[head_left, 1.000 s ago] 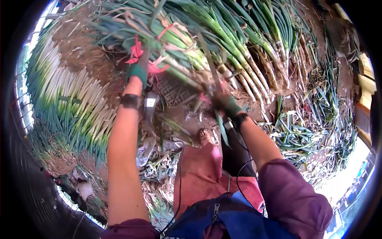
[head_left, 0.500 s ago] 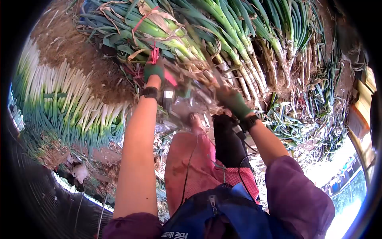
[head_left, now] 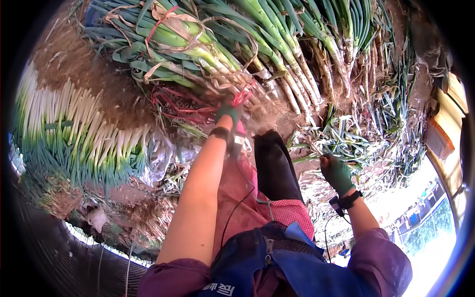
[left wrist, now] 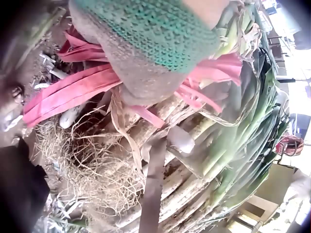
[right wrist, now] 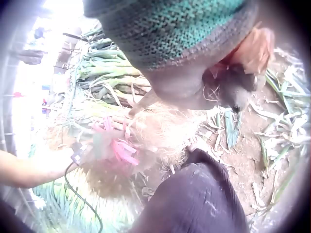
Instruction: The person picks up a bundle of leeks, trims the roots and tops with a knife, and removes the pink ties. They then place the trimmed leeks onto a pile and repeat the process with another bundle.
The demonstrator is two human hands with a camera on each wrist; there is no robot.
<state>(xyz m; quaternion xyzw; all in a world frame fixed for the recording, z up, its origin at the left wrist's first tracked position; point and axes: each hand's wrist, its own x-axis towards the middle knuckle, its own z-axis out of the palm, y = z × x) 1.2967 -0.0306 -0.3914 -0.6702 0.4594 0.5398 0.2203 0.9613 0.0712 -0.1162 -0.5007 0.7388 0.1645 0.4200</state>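
The left hand [head_left: 228, 113] grips red ribbons [left wrist: 73, 94] at the root end of the leek bundle [head_left: 198, 47], which lies on the ground before the person; its fingertips are hidden beneath the glove. The right hand [head_left: 337, 174], fingers curled, is well apart; whether it holds anything cannot be told. Roots [left wrist: 97, 167] blur in the head view, and a grey strip [left wrist: 153, 191] is cut off below.

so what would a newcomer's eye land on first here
Probably the big heap of long green onions across the top of the head view. Next, the bright pink strips sticking out on both sides of the left hand, above a tangle of pale roots. Then the neat row of white-and-green stalks at the head view's left.
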